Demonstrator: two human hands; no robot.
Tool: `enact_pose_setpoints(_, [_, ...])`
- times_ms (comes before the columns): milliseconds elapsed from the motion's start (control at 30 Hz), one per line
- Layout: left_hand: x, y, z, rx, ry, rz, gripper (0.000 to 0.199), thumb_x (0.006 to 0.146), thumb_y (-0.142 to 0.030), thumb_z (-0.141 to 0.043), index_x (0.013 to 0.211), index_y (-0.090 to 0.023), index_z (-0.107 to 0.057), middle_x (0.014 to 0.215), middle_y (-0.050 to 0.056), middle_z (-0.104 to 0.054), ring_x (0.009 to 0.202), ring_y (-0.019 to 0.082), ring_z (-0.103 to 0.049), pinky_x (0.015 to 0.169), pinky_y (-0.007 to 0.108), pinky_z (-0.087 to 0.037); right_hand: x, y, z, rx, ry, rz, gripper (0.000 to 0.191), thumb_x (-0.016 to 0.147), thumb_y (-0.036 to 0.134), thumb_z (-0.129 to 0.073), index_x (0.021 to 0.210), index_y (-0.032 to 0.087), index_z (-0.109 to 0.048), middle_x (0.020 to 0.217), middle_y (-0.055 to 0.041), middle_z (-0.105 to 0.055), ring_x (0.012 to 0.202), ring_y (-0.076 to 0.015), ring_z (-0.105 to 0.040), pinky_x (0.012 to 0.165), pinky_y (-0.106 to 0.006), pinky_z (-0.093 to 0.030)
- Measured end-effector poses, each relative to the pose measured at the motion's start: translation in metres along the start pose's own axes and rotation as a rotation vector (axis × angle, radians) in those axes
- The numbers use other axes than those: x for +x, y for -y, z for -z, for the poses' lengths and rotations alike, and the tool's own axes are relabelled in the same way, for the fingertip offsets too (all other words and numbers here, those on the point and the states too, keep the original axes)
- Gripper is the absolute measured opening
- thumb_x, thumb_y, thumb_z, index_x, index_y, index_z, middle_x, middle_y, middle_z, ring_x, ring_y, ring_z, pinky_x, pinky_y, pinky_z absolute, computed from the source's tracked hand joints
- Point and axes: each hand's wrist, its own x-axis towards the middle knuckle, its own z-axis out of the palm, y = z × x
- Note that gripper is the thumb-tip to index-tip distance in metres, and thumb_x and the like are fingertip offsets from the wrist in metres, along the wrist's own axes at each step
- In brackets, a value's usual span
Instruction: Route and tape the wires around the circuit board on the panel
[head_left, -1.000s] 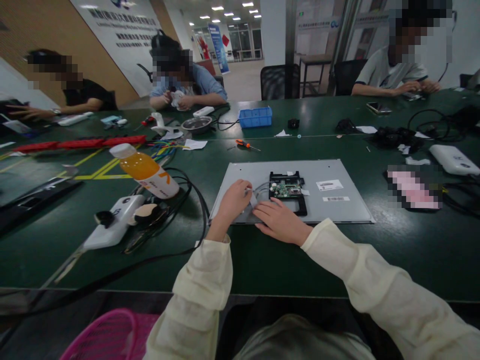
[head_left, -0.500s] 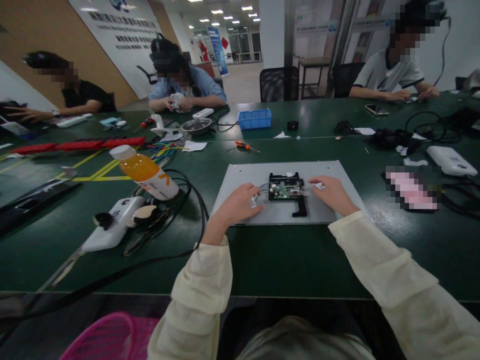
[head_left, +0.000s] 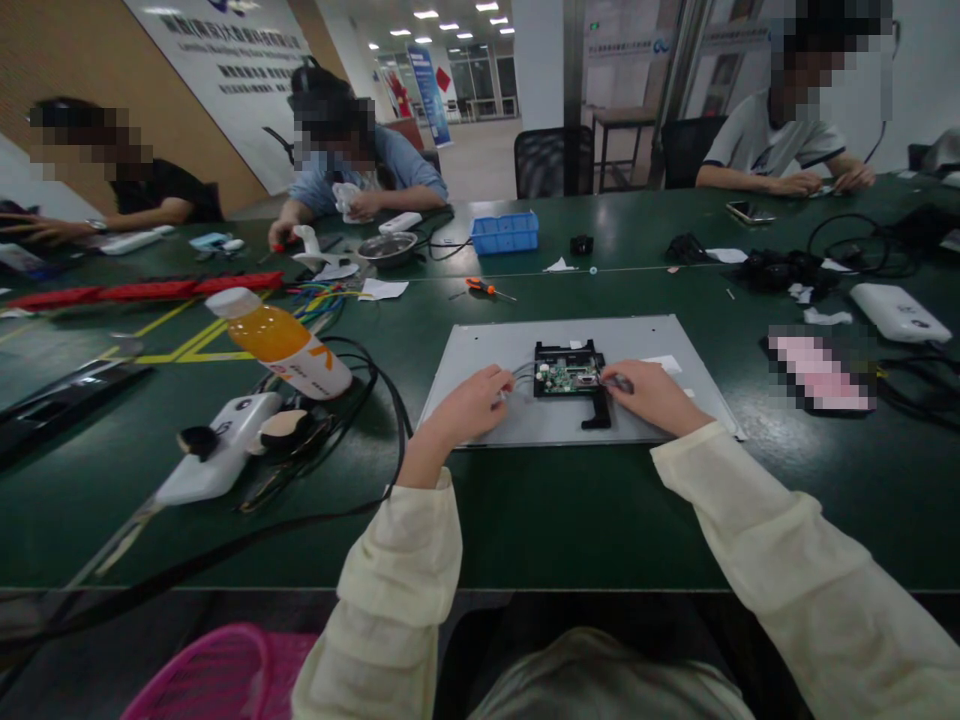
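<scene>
A grey flat panel [head_left: 495,345] lies on the green table, and a black bracket [head_left: 598,410] with a green circuit board [head_left: 559,376] rests on its middle. Left of the board, my left hand [head_left: 476,402] is over the panel, its fingers pinched by thin grey cables [head_left: 523,374]; what lies between the fingertips is too small to make out. My right hand [head_left: 649,395] is at the board's right edge, fingers closed on something small and dark that I cannot identify. White scraps [head_left: 666,364] lie on the panel behind my right hand.
An orange-juice bottle [head_left: 281,345], a white power bank [head_left: 217,450] and black cables are on the left. An orange screwdriver [head_left: 484,288] and a blue basket [head_left: 504,233] lie beyond the panel. A phone [head_left: 821,372] is at right. Three people sit across the table.
My right hand has moved left to the board's edge, and white scraps now show behind it. My left fingers have drawn closer together. One person opposite has reached toward a red-handled item.
</scene>
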Motion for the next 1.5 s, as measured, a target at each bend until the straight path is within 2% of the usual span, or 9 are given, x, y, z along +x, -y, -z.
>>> enact_pose_setpoints(167, [0.002,0.003,0.004,0.095,-0.09,0.024,0.017,0.082,-0.015,-0.042,0.085,-0.018,-0.058,0.091,0.005,-0.059,0.086,0.018,-0.056,0.077,0.029,-0.043,-0.002,-0.003,0.0,-0.136,-0.017,-0.042,0.023,0.086,0.02,-0.048,0.101,0.022,-0.065,0.099,-0.0046,-0.069,0.091,-0.0208,-0.063,0.082,-0.034,-0.046])
enact_pose_setpoints(300, [0.002,0.005,0.008,0.232,-0.254,0.123,0.021,0.086,-0.018,-0.041,0.089,-0.018,-0.062,0.095,0.007,-0.062,0.092,0.021,-0.056,0.079,0.033,-0.041,-0.004,-0.011,0.009,-0.252,-0.173,-0.113,0.026,0.087,0.019,-0.045,0.102,0.019,-0.066,0.102,-0.0066,-0.069,0.094,-0.0222,-0.062,0.083,-0.034,-0.045])
enact_pose_setpoints(400, [0.002,0.007,0.005,0.317,-0.299,0.195,0.023,0.086,-0.018,-0.041,0.091,-0.019,-0.063,0.096,0.007,-0.064,0.093,0.022,-0.056,0.078,0.035,-0.04,-0.005,-0.02,0.016,-0.341,-0.269,-0.157,0.026,0.086,0.018,-0.045,0.099,0.017,-0.067,0.103,-0.0085,-0.068,0.098,-0.024,-0.06,0.086,-0.036,-0.044])
enact_pose_setpoints(667, [0.0,0.009,-0.004,0.349,-0.205,0.27,0.025,0.086,-0.03,-0.044,0.085,-0.019,-0.066,0.092,0.008,-0.066,0.091,0.023,-0.058,0.078,0.036,-0.038,-0.004,-0.026,0.004,-0.301,-0.153,-0.133,0.028,0.081,0.015,-0.045,0.094,0.015,-0.07,0.11,-0.0102,-0.067,0.107,-0.0237,-0.058,0.095,-0.04,-0.042])
enact_pose_setpoints(900, [0.002,0.005,-0.005,0.335,-0.272,0.324,0.035,0.09,-0.035,-0.036,0.085,-0.018,-0.067,0.091,0.009,-0.066,0.091,0.023,-0.059,0.083,0.039,-0.037,0.0,0.006,-0.004,-0.169,-0.17,0.014,0.034,0.085,0.019,-0.042,0.11,0.017,-0.065,0.117,-0.0091,-0.063,0.113,-0.0228,-0.055,0.1,-0.043,-0.04])
enact_pose_setpoints(1033, [0.009,0.002,-0.007,0.283,-0.324,0.307,0.028,0.09,-0.028,-0.038,0.09,-0.019,-0.065,0.095,0.008,-0.066,0.093,0.022,-0.059,0.083,0.038,-0.04,-0.001,0.028,-0.005,-0.103,-0.07,0.154,0.039,0.09,0.032,-0.043,0.125,0.02,-0.054,0.134,-0.0083,-0.051,0.126,-0.0242,-0.043,0.105,-0.048,-0.036])
enact_pose_setpoints(1233, [0.042,-0.014,-0.006,0.126,-0.354,0.134,0.027,0.087,-0.019,-0.041,0.106,-0.019,-0.06,0.109,0.006,-0.064,0.104,0.02,-0.056,0.092,0.034,-0.042,-0.002,0.039,-0.014,-0.082,0.109,0.251,0.049,0.088,0.041,-0.047,0.134,0.024,-0.045,0.144,-0.0081,-0.038,0.135,-0.0285,-0.029,0.106,-0.054,-0.031])
enact_pose_setpoints(1333, [0.072,-0.018,-0.01,0.09,-0.308,0.035,0.028,0.087,-0.02,-0.042,0.109,-0.019,-0.059,0.111,0.006,-0.063,0.105,0.019,-0.056,0.094,0.032,-0.042,-0.002,0.038,-0.017,-0.061,0.116,0.259,0.049,0.088,0.04,-0.048,0.133,0.023,-0.046,0.144,-0.009,-0.038,0.135,-0.0285,-0.03,0.106,-0.052,-0.032])
enact_pose_setpoints(1500, [0.12,-0.024,-0.028,0.101,-0.192,0.015,0.028,0.086,-0.023,-0.047,0.108,-0.018,-0.062,0.11,0.007,-0.064,0.103,0.019,-0.058,0.092,0.03,-0.043,-0.001,0.038,-0.017,-0.023,0.109,0.262,0.049,0.087,0.038,-0.049,0.133,0.023,-0.045,0.143,-0.0099,-0.039,0.133,-0.0288,-0.032,0.105,-0.054,-0.034])
